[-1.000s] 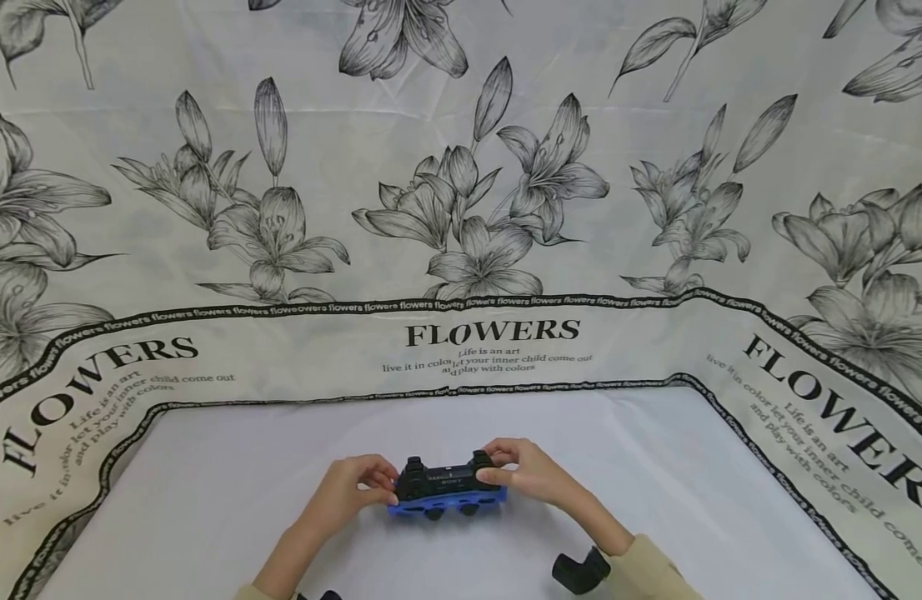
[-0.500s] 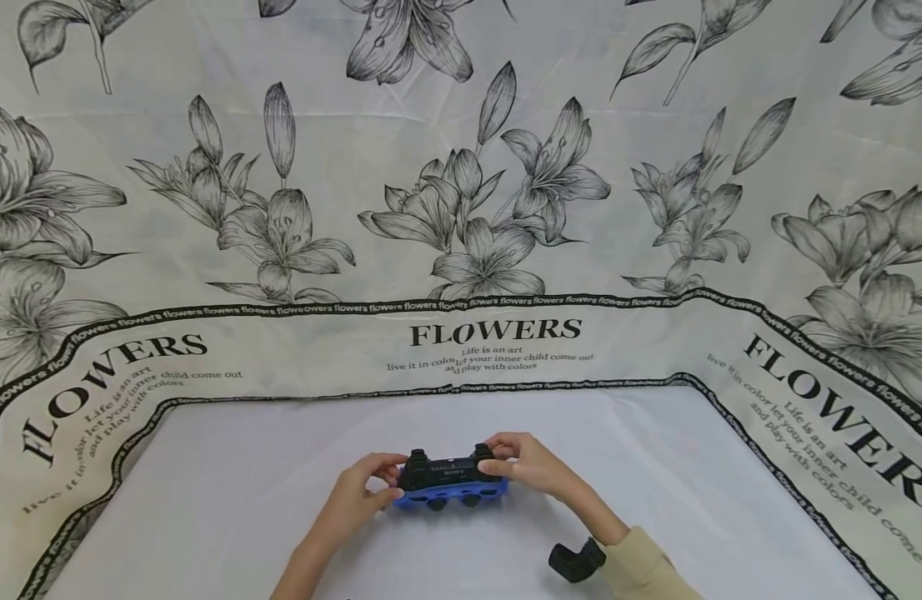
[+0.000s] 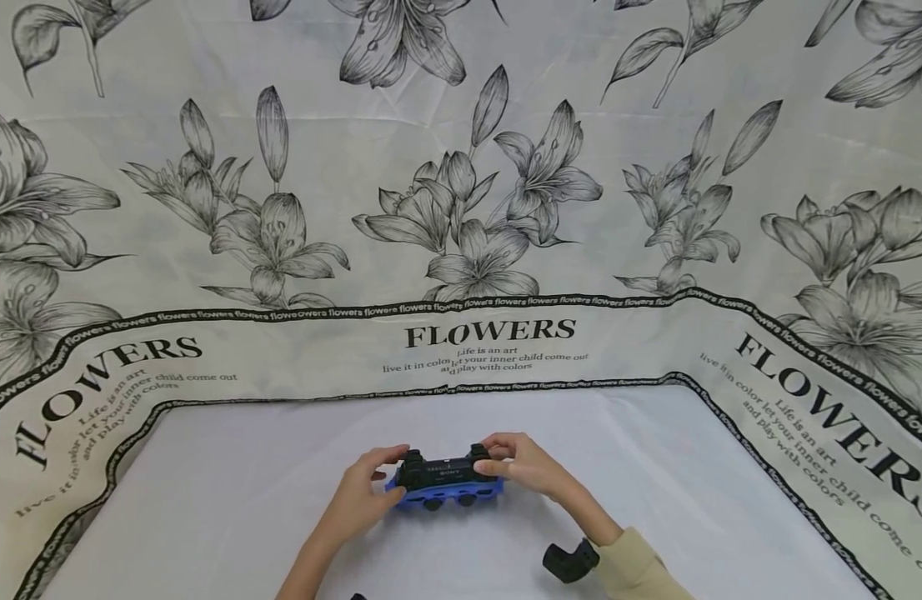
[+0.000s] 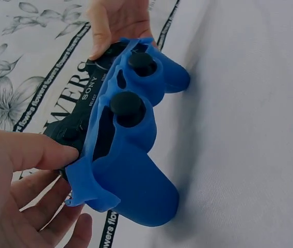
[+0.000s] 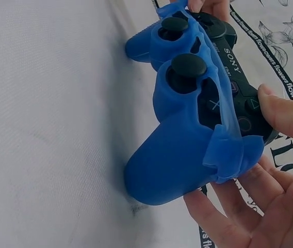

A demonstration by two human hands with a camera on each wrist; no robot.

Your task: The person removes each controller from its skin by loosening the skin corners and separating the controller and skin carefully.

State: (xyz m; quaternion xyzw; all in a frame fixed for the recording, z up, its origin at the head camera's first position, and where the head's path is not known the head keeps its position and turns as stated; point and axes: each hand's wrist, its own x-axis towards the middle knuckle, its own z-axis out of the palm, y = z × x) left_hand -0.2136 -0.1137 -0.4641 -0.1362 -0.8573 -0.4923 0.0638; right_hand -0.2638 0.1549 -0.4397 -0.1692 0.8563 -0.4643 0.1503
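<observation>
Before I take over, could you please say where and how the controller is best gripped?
I would grip the controller by its two rounded handles, from the person's side, since they jut that way from the bare black edge; the left hand and right hand hold the ends. The crumpled rim of the blue cover might slip.

on my remote feed, the left hand (image 3: 365, 493) reaches farther over the left end of the black controller (image 3: 442, 472): its index finger (image 3: 388, 455), curled lower a second ago, now stretches to the far-left shoulder, and the thumb (image 3: 390, 498) lies slightly farther right. controller and blue cover (image 3: 449, 493) sit a touch farther toward the far side. i see the black device (image 3: 570, 562) by the right sleeve (image 3: 635, 567) edged left and farther off; the left cuff has slipped out of my head view.
</observation>
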